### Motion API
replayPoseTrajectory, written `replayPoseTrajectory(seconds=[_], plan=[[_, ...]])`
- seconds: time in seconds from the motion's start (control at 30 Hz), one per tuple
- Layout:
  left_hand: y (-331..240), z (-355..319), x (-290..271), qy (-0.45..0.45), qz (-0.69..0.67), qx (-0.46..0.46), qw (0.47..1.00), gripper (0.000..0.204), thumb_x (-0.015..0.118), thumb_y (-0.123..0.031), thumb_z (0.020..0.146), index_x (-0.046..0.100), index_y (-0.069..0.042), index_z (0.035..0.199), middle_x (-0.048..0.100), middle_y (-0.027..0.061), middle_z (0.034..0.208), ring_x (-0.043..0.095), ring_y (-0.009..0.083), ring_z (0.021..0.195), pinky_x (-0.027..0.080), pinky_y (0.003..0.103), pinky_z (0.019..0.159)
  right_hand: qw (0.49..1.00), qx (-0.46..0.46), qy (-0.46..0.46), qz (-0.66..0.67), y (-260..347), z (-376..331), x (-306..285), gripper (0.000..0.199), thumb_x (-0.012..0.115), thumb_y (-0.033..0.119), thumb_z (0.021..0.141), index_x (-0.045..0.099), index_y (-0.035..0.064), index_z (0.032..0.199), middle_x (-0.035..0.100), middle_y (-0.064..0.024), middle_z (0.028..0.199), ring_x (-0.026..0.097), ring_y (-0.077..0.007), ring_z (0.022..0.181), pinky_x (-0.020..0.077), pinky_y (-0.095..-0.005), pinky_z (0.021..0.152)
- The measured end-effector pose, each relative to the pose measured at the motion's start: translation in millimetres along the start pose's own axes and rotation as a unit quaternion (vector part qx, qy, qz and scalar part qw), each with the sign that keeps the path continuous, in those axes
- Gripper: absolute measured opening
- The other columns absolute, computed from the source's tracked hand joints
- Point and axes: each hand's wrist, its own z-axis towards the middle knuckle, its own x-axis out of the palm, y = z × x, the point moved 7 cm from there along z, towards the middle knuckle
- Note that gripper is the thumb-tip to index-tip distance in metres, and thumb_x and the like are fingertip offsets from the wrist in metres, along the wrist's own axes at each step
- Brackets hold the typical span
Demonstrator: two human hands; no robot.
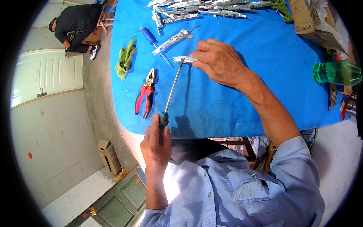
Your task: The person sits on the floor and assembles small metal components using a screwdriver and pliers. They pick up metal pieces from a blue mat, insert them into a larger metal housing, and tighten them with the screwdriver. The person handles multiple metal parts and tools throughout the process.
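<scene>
My left hand (155, 145) is closed round the dark handle of a long screwdriver (173, 89). Its shaft slants up to the right, and the tip meets a small silver metal part (178, 59). The other end of that part is pinched in the fingers of my right hand (219, 62), which hide much of it. Just beyond lies a similar, longer metal part (172, 41). A blue-handled screwdriver (148, 35) rests beside it, its shaft passing by the part's near end. Pliers (145, 94) with red and black handles lie left of my screwdriver.
On the blue-covered table (234, 109) are a green rag (126, 59) and, at the far edge, a pile of silver metal parts (211, 7). To the right stand a cardboard box (310, 26) and a green plastic bottle (336, 72). Another person (77, 26) sits bent over at the far left.
</scene>
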Motion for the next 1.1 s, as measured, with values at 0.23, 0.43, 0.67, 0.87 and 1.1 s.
replayPoseTrajectory(seconds=[0.23,0.43,0.67,0.87,1.1], plan=[[-9,-3,10,-0.036,0.040,0.042,0.998,0.049,0.074,-0.003,0.095,0.061,0.000,0.142,0.070,0.0179,0.093,0.072,0.0353,0.074,0.058,0.044,0.065,1.000,-0.002,0.015,-0.007,1,2,0,0.019,0.081,0.015,0.089,0.077,0.0037,0.104,0.068,-0.0073,0.097,0.065,-0.0263,0.091,0.0545,-0.0408,0.082],[-11,0,8,-0.024,-0.030,0.020,0.999,0.045,0.073,-0.003,0.096,0.062,0.002,0.139,0.070,0.0175,0.091,0.072,0.0340,0.074,0.057,0.042,0.065,1.000,-0.006,0.007,-0.011,2,2,-1,0.020,0.081,0.015,0.089,0.077,0.0026,0.104,0.068,-0.0075,0.097,0.065,-0.0259,0.091,0.0548,-0.0407,0.081],[-25,1,3,0.001,0.034,-0.014,0.999,0.037,0.068,-0.005,0.101,0.065,0.003,0.137,0.075,0.0191,0.104,0.075,0.0272,0.084,0.059,0.038,0.073,1.000,0.000,0.007,-0.010,1,2,1,0.019,0.081,0.015,0.089,0.077,0.0036,0.104,0.067,-0.0080,0.096,0.065,-0.0258,0.090,0.0547,-0.0397,0.081],[-24,3,4,-0.003,-0.015,-0.015,1.000,0.036,0.068,-0.007,0.102,0.065,0.003,0.136,0.072,0.0125,0.093,0.069,0.0196,0.072,0.055,0.035,0.064,1.000,-0.008,0.006,-0.009,3,2,0,0.017,0.080,0.014,0.090,0.077,0.0036,0.103,0.066,-0.0081,0.094,0.064,-0.0260,0.089,0.0541,-0.0402,0.079],[5,5,10,0.072,-0.272,-0.200,0.938,0.031,0.063,-0.010,0.106,0.066,0.005,0.132,0.066,0.0048,0.082,0.059,0.0070,0.072,0.047,0.024,0.063,1.000,-0.009,-0.001,-0.012,0,1,2,0.017,0.080,0.015,0.090,0.076,0.0035,0.103,0.066,-0.0081,0.094,0.064,-0.0261,0.089,0.0541,-0.0408,0.079]])
